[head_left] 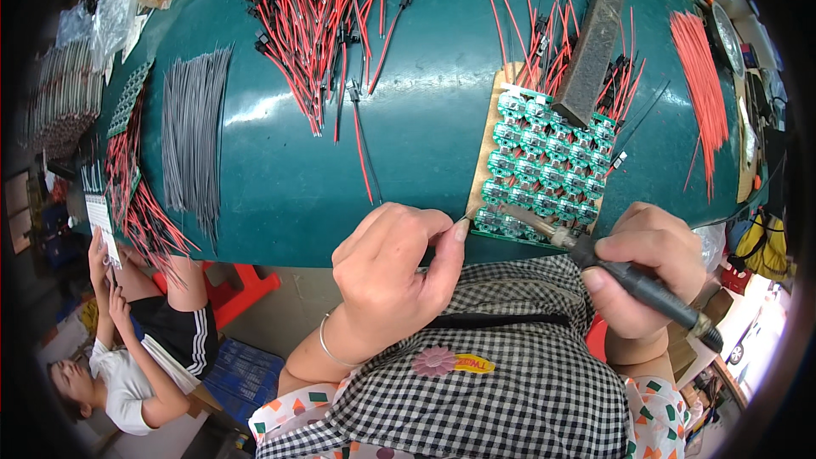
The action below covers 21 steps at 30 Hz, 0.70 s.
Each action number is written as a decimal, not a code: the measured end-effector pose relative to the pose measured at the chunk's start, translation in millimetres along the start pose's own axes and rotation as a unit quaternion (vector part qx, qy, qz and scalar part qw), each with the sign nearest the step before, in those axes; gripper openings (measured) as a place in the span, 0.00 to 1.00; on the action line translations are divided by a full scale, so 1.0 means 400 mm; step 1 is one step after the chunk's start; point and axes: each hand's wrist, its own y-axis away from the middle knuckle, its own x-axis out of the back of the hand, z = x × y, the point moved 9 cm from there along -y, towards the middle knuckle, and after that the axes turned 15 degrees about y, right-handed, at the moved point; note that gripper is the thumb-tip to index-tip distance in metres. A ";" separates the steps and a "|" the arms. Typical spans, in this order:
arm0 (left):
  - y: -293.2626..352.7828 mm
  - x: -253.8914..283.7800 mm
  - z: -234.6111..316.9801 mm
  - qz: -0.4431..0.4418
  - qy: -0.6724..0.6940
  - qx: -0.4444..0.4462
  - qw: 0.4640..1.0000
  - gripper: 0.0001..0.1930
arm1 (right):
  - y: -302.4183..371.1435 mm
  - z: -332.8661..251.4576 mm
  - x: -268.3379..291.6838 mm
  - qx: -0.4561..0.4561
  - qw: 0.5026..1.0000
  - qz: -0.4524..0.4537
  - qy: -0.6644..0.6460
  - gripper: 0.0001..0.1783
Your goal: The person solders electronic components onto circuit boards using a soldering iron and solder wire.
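Steadying a soldering iron (633,279) toward four o'clock, the right hand (650,268) has its thumb and fingers wrapped around the dark handle; the iron's metal tip points toward nine o'clock, over the lower rows of the panel of green circuit boards (548,172). That panel lies between two and three o'clock, on a tan backing board (487,166) at the near edge of the green table (442,132); the left hand (398,259), just below the centre toward six o'clock, has thumb and forefinger tips pressed together beside the panel's lower left corner, the other fingers curled in; whatever sits in that pinch is too small to tell.

A dark bar (592,42) lies slanted across the panel's upper end, over red and black wires; at eleven o'clock spreads a heap of red wires with black connectors (310,30); between nine and ten lies a bundle of dark wires (195,136); near two, a bundle of red wires (701,93); at eight o'clock another person (140,374) holds a white strip (102,221).
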 end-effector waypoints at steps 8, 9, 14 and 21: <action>0.001 -0.033 0.011 -0.051 -0.012 0.013 0.999 0.08 | 0.000 0.024 0.010 -0.018 0.999 -0.001 -0.039 0.12; -0.001 -0.035 0.013 -0.052 -0.020 0.006 0.998 0.08 | 0.000 0.026 0.009 -0.019 0.999 -0.002 -0.038 0.12; -0.001 -0.041 0.008 -0.050 -0.027 0.004 0.998 0.08 | -0.002 0.040 -0.004 -0.041 0.998 -0.009 -0.048 0.11; -0.008 -0.047 0.003 -0.068 -0.023 0.006 0.997 0.08 | -0.026 0.026 -0.011 -0.015 0.997 -0.057 -0.055 0.12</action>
